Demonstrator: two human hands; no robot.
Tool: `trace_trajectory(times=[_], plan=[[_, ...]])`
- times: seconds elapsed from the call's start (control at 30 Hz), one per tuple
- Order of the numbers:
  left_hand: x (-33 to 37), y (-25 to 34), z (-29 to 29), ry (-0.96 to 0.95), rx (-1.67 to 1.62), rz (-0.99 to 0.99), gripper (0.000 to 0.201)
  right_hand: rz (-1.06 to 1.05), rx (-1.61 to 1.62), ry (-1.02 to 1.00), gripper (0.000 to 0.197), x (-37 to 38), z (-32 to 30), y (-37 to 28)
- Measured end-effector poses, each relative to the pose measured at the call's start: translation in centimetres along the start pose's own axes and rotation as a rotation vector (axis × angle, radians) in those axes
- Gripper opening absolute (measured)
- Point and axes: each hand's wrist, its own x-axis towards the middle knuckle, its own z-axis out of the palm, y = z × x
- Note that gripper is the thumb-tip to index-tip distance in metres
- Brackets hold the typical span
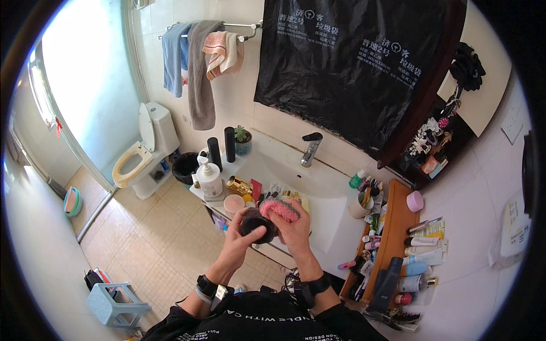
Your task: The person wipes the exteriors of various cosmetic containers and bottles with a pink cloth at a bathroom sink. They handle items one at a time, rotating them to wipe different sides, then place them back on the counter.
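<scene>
My left hand [233,237] is closed round a dark, round jar-like container [250,223], its thumb lying across the near end. Pressed against the container's upper right side is a pink and grey scrubbing sponge [281,209], gripped in my right hand [294,232]. Both hands are close together above the near left edge of the white washbasin [335,213]. Just beyond them, a gold cylinder [239,184], a pink round jar [234,203] and several small cosmetic items crowd the counter. The container's underside is hidden by my fingers.
A white pump bottle [209,179], two black cylinders [214,152] and a potted succulent [243,139] stand on the counter's left. The faucet [310,149] rises at the back. Right of the basin is a wooden organizer [392,219] amid bottles. A toilet [153,148] stands far left.
</scene>
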Motion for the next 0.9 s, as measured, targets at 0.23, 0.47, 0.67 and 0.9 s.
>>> trace_trajectory(times=[0.23, 0.47, 0.67, 0.9], plan=[[0.9, 0.1, -0.7, 0.053, -0.639, -0.147, 0.037, 0.220, 0.221, -0.230, 0.023, -2.5, 0.2, 0.4], [0.1, -0.4, -0.1, 0.011, -0.552, -0.205, 0.041, -0.018, 0.219, -0.119, 0.025, -1.5, 0.7, 0.6], [0.1, 0.2, 0.2, 0.045, -0.310, -0.086, 0.045, -0.054, 0.110, -0.130, 0.020, -0.5, 0.0, -0.4], [-0.1, 0.6, 0.1, 0.096, -0.088, -0.070, 0.047, 0.137, 0.165, -0.135, 0.024, -0.3, -0.2, -1.4]])
